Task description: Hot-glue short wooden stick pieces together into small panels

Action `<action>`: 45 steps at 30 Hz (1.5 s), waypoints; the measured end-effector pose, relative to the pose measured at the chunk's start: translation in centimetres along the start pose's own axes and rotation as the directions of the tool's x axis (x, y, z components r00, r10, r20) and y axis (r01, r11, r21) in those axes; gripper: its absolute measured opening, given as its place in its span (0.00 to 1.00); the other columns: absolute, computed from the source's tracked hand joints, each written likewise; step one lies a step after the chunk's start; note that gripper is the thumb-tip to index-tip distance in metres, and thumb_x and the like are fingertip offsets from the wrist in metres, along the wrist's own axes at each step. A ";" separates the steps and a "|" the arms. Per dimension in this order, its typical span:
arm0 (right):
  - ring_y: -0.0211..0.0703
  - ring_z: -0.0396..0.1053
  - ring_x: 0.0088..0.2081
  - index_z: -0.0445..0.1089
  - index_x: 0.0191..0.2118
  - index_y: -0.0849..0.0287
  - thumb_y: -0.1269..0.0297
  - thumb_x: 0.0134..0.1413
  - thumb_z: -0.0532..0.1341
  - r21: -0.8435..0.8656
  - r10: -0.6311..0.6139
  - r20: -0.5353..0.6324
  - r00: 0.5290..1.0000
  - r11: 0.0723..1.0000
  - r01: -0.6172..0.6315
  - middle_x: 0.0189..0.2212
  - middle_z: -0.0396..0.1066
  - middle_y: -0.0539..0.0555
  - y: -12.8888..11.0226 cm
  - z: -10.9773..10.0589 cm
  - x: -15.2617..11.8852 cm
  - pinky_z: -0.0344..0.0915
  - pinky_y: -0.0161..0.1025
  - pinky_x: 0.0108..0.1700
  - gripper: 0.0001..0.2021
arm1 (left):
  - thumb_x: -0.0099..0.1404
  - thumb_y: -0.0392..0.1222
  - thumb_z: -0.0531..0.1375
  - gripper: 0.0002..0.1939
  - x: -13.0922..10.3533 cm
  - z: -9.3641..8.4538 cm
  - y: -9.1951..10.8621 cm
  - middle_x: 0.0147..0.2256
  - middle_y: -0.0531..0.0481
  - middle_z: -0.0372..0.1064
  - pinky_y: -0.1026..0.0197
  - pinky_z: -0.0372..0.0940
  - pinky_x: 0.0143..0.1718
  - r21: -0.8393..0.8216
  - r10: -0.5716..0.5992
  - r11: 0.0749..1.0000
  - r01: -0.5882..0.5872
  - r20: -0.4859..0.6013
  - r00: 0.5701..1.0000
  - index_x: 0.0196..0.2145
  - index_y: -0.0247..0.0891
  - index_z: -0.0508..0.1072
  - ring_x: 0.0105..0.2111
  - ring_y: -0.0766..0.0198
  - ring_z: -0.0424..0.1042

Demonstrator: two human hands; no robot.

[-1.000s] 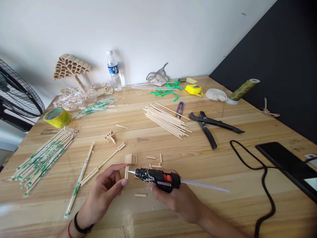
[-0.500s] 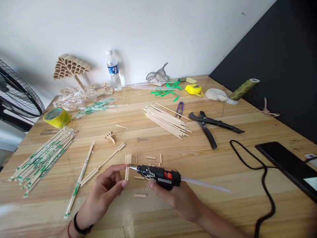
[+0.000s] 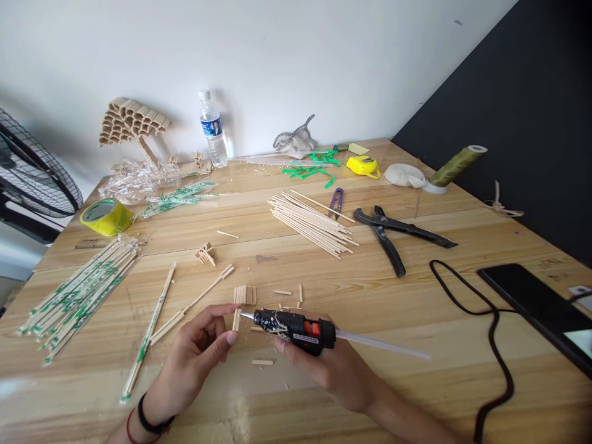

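Between thumb and forefinger, my left hand (image 3: 203, 345) pinches short wooden stick pieces (image 3: 237, 320) standing side by side. My right hand (image 3: 319, 364) is wrapped round a black hot glue gun (image 3: 296, 330), whose metal nozzle points left and meets or nearly meets those pieces. A clear glue stick (image 3: 383, 345) sticks out of the gun's back. Just beyond the fingers lies a row of short sticks (image 3: 245, 294) set side by side. Several loose cut pieces (image 3: 263, 362) lie around the gun.
Long thin sticks (image 3: 309, 225) lie mid-table beside purple snips (image 3: 337, 200) and black cutters (image 3: 388, 234). Wrapped chopsticks (image 3: 83, 296) and yellow tape (image 3: 106, 216) are left. A stick-built tree model (image 3: 132, 123) and bottle (image 3: 213, 132) stand behind. A black cable (image 3: 494, 345) and phone (image 3: 536, 302) are right.
The glue gun's nozzle has shifted very slightly left along the held pieces. My left hand keeps its pinch almost in place.
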State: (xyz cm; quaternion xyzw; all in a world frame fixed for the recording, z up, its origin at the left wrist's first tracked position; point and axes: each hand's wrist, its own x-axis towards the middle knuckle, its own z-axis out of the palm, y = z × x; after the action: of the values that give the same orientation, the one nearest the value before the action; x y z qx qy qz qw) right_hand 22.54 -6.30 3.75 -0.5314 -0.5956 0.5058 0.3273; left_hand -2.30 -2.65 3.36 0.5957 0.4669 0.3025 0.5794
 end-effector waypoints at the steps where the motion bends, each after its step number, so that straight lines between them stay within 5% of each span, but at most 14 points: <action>1: 0.49 0.69 0.37 0.72 0.34 0.55 0.53 0.66 0.59 0.003 -0.008 0.006 1.000 1.000 0.008 0.31 0.73 0.52 0.0 0.0 0.0 0.65 0.43 0.45 0.13 | 0.71 0.55 0.65 0.23 0.0 0.0 0.0 0.24 0.58 0.60 0.66 0.53 0.23 0.003 -0.002 1.000 0.002 0.000 1.000 0.56 0.38 0.77 0.22 0.68 0.60; 10: 0.45 0.66 0.32 0.69 0.32 0.55 0.56 0.66 0.59 0.048 -0.039 0.012 0.999 0.998 0.038 0.27 0.68 0.50 0.2 0.1 0.0 0.66 0.39 0.36 0.11 | 0.71 0.59 0.64 0.26 0.0 -0.1 0.1 0.24 0.59 0.60 0.67 0.54 0.25 0.004 -0.026 1.000 0.026 0.012 1.000 0.56 0.37 0.76 0.23 0.68 0.60; 18: 0.48 0.67 0.35 0.70 0.35 0.55 0.53 0.64 0.60 0.058 0.031 0.028 0.999 0.998 -0.032 0.29 0.68 0.51 0.3 0.1 -0.2 0.67 0.40 0.40 0.12 | 0.71 0.58 0.64 0.25 -0.1 0.0 0.1 0.24 0.58 0.61 0.66 0.55 0.25 -0.007 -0.031 1.000 0.031 0.016 0.999 0.56 0.37 0.76 0.24 0.67 0.61; 45: 0.49 0.69 0.27 0.72 0.28 0.50 0.58 0.64 0.60 -0.103 -0.201 -0.046 0.979 0.975 0.195 0.23 0.70 0.50 0.3 0.3 0.1 0.67 0.42 0.32 0.12 | 0.73 0.56 0.63 0.21 -0.1 -0.1 -0.2 0.25 0.59 0.57 0.65 0.52 0.25 0.023 -0.028 0.999 0.025 0.115 0.993 0.54 0.38 0.76 0.25 0.67 0.57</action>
State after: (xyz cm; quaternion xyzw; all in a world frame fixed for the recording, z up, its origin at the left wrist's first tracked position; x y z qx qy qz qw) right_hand 22.29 -6.34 3.39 -0.4987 -0.6601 0.4259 0.3663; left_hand -2.48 -2.71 3.22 0.6120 0.4438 0.2550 0.6029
